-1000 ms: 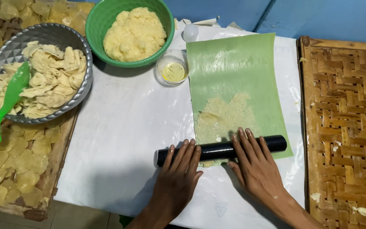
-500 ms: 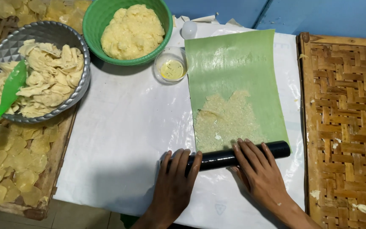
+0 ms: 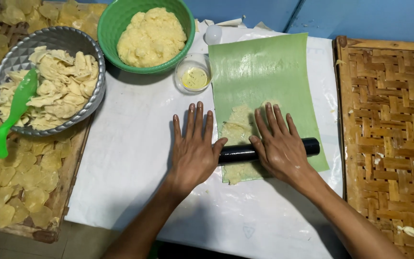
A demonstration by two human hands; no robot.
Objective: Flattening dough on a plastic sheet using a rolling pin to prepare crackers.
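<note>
Flat palms pressing a black roller over dough on a green sheet.

Fingers [image 3: 198, 120] of both hands are spread wide and straight; the left hand [image 3: 195, 151] and right hand [image 3: 279, 146] lie on the black roller [image 3: 238, 154], gripping nothing. It crosses the flattened dough [image 3: 235, 129] on the green sheet [image 3: 264, 72], on the white-covered worktop [image 3: 135, 158]. Beyond stand a small oil glass [image 3: 193, 76], a green dough bowl [image 3: 116, 24] and a metal bowl [image 3: 68, 38].

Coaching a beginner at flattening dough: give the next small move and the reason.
Probably push the black rolling pin further up the green leaf sheet: both the left hand and right hand rest flat on it, and the pale dough patch ahead looks uneven.
</note>
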